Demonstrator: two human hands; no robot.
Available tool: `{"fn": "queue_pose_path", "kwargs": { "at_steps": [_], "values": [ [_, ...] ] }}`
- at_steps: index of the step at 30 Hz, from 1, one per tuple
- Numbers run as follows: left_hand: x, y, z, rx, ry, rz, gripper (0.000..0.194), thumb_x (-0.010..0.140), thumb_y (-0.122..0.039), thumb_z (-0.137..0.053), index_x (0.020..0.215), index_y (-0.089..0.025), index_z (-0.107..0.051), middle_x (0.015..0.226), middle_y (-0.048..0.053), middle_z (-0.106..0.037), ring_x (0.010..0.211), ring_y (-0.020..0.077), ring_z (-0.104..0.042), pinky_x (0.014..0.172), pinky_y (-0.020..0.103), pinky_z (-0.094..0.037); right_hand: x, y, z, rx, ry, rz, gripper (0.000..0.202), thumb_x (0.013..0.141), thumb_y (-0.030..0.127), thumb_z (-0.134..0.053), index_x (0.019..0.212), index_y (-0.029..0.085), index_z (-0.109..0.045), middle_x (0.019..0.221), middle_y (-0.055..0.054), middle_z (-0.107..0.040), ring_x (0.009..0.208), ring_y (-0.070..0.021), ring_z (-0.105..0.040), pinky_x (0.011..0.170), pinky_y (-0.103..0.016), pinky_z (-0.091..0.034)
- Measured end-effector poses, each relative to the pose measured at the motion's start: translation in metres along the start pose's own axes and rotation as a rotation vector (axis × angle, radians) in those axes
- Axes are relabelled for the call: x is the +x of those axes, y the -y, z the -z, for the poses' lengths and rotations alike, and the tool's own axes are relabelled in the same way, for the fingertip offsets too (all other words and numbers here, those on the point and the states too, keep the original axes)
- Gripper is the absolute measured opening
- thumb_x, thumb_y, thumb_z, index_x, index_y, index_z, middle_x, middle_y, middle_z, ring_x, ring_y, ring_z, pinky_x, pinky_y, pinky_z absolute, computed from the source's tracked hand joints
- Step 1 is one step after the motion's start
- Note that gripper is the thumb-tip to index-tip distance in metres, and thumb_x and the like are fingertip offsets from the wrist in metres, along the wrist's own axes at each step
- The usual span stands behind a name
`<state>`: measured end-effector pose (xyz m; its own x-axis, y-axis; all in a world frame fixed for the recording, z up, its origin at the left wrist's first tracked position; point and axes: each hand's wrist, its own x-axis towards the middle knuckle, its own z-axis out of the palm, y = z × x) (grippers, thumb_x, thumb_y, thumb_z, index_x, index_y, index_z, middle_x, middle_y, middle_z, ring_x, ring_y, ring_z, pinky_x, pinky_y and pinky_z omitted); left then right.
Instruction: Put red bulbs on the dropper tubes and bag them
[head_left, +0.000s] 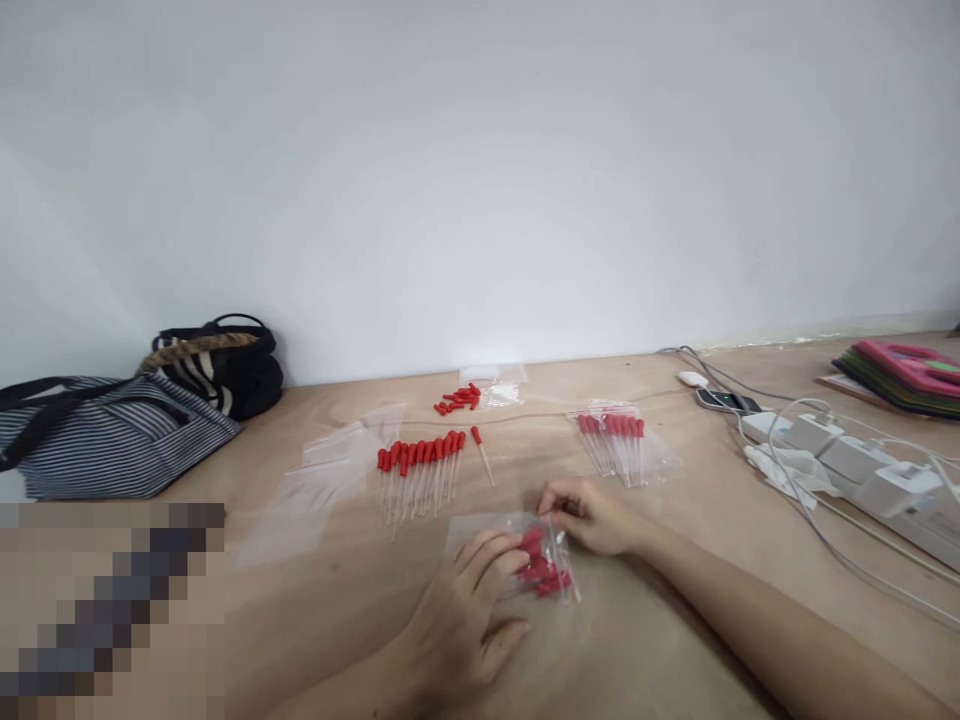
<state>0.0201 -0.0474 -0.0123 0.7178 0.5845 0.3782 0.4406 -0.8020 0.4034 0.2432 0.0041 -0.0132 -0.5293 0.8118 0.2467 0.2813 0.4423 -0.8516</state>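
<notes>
A clear zip bag (559, 560) holding several droppers with red bulbs (536, 565) lies flat on the table in front of me. My left hand (472, 595) rests over the bag's left part, fingers stretched out and thumb apart. At the bag's upper right corner, my right hand (589, 515) has thumb and forefinger closed on the zip edge. Just beyond, a row of red-bulbed droppers (420, 465) lies side by side, with one single dropper (482, 455) to its right. Bagged droppers (619, 440) lie beyond my right hand.
Flat clear bags (322, 480) spread at left. Loose red bulbs (459, 400) and a bag of clear tubes (501, 393) lie near the wall. Striped and black bags (135, 430) stand far left. A power strip with chargers (862, 470), cables and pink-topped stack (907, 370) occupy the right.
</notes>
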Motion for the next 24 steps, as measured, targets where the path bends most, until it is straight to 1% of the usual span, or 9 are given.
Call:
{"fn": "queue_pose_path", "kwargs": {
  "at_steps": [4,7,10,13,15,17,19,21,24],
  "values": [
    [0.001,-0.001,-0.007,0.004,0.002,-0.036,0.045,0.072,-0.02,-0.053,0.116,-0.022,-0.04,0.119,0.008,-0.049,0.113,0.0256,-0.041,0.095,0.043,-0.035,-0.009,-0.009,0.037,0.301,-0.136,-0.144,0.024,0.073,0.039,-0.058,0.07,0.017,-0.049,0.088,-0.004,-0.06,0.063,-0.0113,-0.056,0.057,-0.025,-0.043],
    [0.006,0.0,-0.009,-0.019,0.006,-0.024,0.044,0.071,-0.022,-0.055,0.113,-0.021,-0.042,0.116,0.008,-0.05,0.11,0.0257,-0.042,0.094,0.043,-0.036,-0.011,-0.015,0.058,0.352,-0.284,-0.219,0.027,0.067,0.04,-0.063,0.07,0.018,-0.049,0.081,-0.002,-0.062,0.061,-0.0113,-0.056,0.057,-0.026,-0.044],
    [0.015,0.004,-0.011,-0.024,-0.012,-0.02,0.042,0.069,-0.022,-0.056,0.109,-0.021,-0.045,0.112,0.008,-0.051,0.108,0.0256,-0.044,0.093,0.042,-0.036,-0.008,-0.023,0.061,0.322,-0.516,-0.329,0.028,0.064,0.04,-0.064,0.069,0.018,-0.047,0.063,0.002,-0.058,0.053,-0.0113,-0.054,0.053,-0.025,-0.043],
    [0.028,0.01,-0.013,-0.005,-0.063,-0.006,0.037,0.068,-0.019,-0.057,0.104,-0.019,-0.048,0.108,0.008,-0.052,0.103,0.0239,-0.047,0.09,0.04,-0.039,-0.001,-0.032,0.046,0.224,-0.694,-0.425,0.024,0.064,0.038,-0.06,0.066,0.019,-0.046,0.055,0.003,-0.054,0.048,-0.0117,-0.052,0.049,-0.025,-0.042],
    [0.039,0.015,-0.016,0.01,-0.133,0.029,0.032,0.068,-0.015,-0.056,0.099,-0.019,-0.049,0.104,0.007,-0.053,0.097,0.0217,-0.05,0.085,0.036,-0.043,0.003,-0.036,0.032,0.185,-0.721,-0.446,0.02,0.066,0.036,-0.056,0.066,0.019,-0.046,0.057,0.001,-0.055,0.051,-0.0134,-0.054,0.05,-0.026,-0.043],
    [0.049,0.021,-0.019,0.026,-0.201,0.068,0.027,0.068,-0.01,-0.054,0.093,-0.02,-0.05,0.097,0.005,-0.053,0.09,0.0191,-0.053,0.079,0.032,-0.045,0.006,-0.036,0.017,0.157,-0.712,-0.448,0.017,0.068,0.035,-0.053,0.066,0.019,-0.046,0.058,0.0,-0.056,0.052,-0.0147,-0.056,0.051,-0.027,-0.044],
    [0.058,0.024,-0.022,0.039,-0.234,0.096,0.022,0.068,-0.009,-0.055,0.086,-0.02,-0.051,0.089,0.003,-0.053,0.082,0.0169,-0.055,0.072,0.028,-0.047,0.007,-0.033,0.007,0.119,-0.688,-0.443,0.015,0.068,0.034,-0.054,0.067,0.02,-0.049,0.056,0.0,-0.056,0.05,-0.0148,-0.054,0.05,-0.027,-0.043],
    [0.064,0.026,-0.024,0.051,-0.234,0.118,0.017,0.067,-0.015,-0.06,0.081,-0.02,-0.051,0.084,0.002,-0.052,0.073,0.0153,-0.055,0.064,0.026,-0.048,0.007,-0.027,0.001,-0.011,-0.648,-0.385,0.013,0.065,0.03,-0.057,0.066,0.019,-0.051,0.058,0.0,-0.056,0.049,-0.0138,-0.052,0.05,-0.027,-0.042],
    [0.068,0.025,-0.026,0.068,-0.232,0.146,0.015,0.068,-0.025,-0.061,0.076,-0.019,-0.051,0.078,0.001,-0.05,0.062,0.0132,-0.053,0.056,0.024,-0.046,0.004,-0.017,0.0,-0.312,-0.566,-0.207,0.01,0.067,0.027,-0.058,0.071,0.018,-0.055,0.072,-0.003,-0.057,0.055,-0.0134,-0.052,0.054,-0.027,-0.043]
  ]
}}
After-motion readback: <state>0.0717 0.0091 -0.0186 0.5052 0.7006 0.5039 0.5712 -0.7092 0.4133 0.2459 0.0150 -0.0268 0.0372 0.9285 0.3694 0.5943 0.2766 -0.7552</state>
